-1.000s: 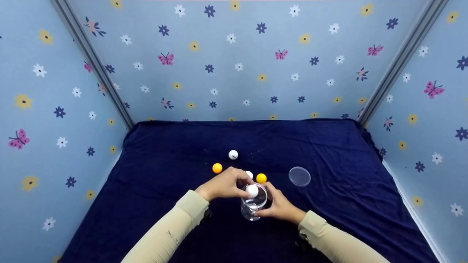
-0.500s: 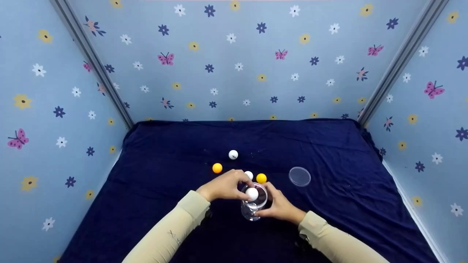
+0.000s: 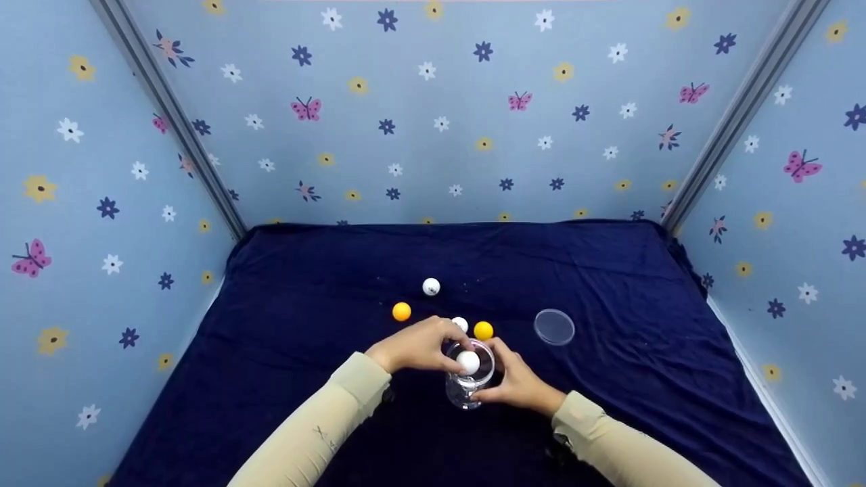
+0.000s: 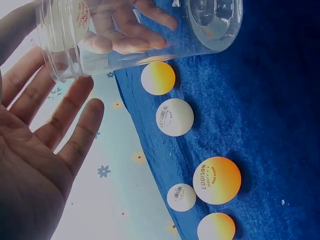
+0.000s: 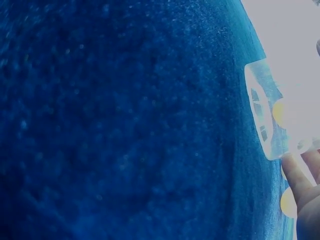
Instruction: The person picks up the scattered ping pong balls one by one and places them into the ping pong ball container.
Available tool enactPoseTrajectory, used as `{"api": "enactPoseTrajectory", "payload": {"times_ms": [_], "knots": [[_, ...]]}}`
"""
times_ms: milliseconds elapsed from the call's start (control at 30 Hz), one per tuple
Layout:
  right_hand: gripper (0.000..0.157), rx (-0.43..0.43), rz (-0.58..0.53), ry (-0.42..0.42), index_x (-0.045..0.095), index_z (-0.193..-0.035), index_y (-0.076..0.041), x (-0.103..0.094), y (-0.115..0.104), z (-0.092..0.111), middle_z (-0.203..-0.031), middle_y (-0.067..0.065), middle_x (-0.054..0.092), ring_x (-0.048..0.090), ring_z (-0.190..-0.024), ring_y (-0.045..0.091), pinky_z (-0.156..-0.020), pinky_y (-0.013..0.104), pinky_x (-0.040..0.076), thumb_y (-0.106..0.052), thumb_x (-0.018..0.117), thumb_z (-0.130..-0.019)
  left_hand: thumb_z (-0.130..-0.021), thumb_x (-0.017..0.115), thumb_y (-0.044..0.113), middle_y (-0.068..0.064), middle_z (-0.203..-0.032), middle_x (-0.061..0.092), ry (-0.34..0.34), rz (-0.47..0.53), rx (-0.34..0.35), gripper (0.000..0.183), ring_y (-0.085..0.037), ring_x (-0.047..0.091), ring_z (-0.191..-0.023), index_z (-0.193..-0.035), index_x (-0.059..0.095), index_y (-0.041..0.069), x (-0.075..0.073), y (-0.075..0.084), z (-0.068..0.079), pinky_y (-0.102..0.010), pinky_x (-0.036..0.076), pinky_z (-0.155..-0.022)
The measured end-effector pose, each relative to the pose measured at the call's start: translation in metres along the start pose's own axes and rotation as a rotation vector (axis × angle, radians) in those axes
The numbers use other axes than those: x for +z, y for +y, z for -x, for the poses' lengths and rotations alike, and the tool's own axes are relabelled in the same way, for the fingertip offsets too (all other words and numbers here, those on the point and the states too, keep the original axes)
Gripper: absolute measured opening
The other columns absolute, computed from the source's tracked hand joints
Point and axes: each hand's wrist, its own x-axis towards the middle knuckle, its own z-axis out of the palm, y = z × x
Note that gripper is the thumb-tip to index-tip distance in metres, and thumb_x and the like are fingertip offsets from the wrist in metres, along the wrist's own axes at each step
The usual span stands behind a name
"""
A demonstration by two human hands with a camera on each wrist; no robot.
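Between thumb and forefinger, my left hand [image 3: 419, 346] pinches a white ping-pong ball [image 3: 467, 363] inside the mouth of a clear plastic jar [image 3: 464, 392]. The left wrist view shows the ball [image 4: 70, 22] with red print within the jar's rim, and the other fingers of the left hand [image 4: 35, 150] extended outside it. My right hand [image 3: 517, 382] grips the jar from the right side, thumb in front and fingers behind. In the right wrist view, the jar [image 5: 262, 110] and the right hand's fingers [image 5: 297, 185] show at the right edge, washed out by light.
Behind the hands on the dark blue cloth [image 3: 325, 270] lie white balls [image 3: 431, 287] and orange balls [image 3: 401, 312]. One orange ball [image 3: 483, 331] lies close behind the jar. A clear round lid [image 3: 555, 327] lies to the right. Flower-patterned walls [image 3: 433, 155] enclose the table.
My left hand has shifted slightly, and the white ball has sunk a little lower into the jar's mouth. The right hand and jar have stayed in place.
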Motion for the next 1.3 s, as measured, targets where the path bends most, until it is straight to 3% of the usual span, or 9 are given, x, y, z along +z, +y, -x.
{"api": "enactPoseTrajectory", "payload": {"times_ms": [467,533,733,833,1300], "knots": [[0.077,0.001,-0.009,0.005,0.054,-0.136,0.000,0.0006,-0.0001,0.0006,-0.133,0.020,0.072,0.073,-0.116,0.013,-0.102,0.029,0.061,-0.008,0.100,-0.075,-0.084,0.092,0.021,-0.001,-0.117,0.082,-0.035,0.013,-0.017,0.036,-0.014,0.072,-0.105,-0.118,0.083,0.013,-0.0001,-0.0004,-0.0016,-0.029,0.058,-0.098],[0.076,0.002,-0.007,0.004,0.054,-0.135,0.000,0.0005,-0.0003,0.0006,-0.132,0.020,0.072,0.074,-0.116,0.016,-0.102,0.031,0.062,-0.008,0.100,-0.075,-0.084,0.092,0.020,-0.001,-0.117,0.082,-0.034,0.019,-0.011,0.036,-0.015,0.073,-0.105,-0.117,0.083,0.012,-0.0001,-0.0006,-0.0015,-0.029,0.059,-0.098],[0.078,-0.005,-0.019,0.006,0.053,-0.135,0.004,0.0009,-0.0020,0.0000,-0.132,0.027,0.072,0.073,-0.116,0.046,-0.102,0.057,0.060,-0.002,0.099,-0.073,-0.085,0.093,0.021,-0.003,-0.116,0.082,-0.037,0.029,0.002,0.037,-0.023,0.076,-0.106,-0.118,0.083,0.008,-0.0006,-0.0005,-0.0011,-0.031,0.059,-0.098],[0.080,-0.015,-0.032,0.009,0.052,-0.136,0.007,0.0014,-0.0002,0.0002,-0.132,0.031,0.070,0.070,-0.115,0.056,-0.101,0.064,0.058,0.003,0.098,-0.071,-0.084,0.093,0.020,-0.004,-0.115,0.082,-0.039,0.032,0.003,0.037,-0.025,0.076,-0.106,-0.117,0.083,0.007,-0.0007,-0.0001,-0.0005,-0.033,0.059,-0.098],[0.079,-0.021,-0.030,0.013,0.052,-0.135,0.010,0.0022,-0.0018,0.0005,-0.128,0.034,0.070,0.070,-0.114,0.055,-0.101,0.061,0.059,0.001,0.099,-0.071,-0.087,0.090,0.017,-0.014,-0.113,0.082,0.000,0.104,0.039,0.036,-0.033,0.076,-0.099,-0.119,0.081,0.004,0.0004,-0.0030,0.0001,-0.037,0.062,-0.091]]}}
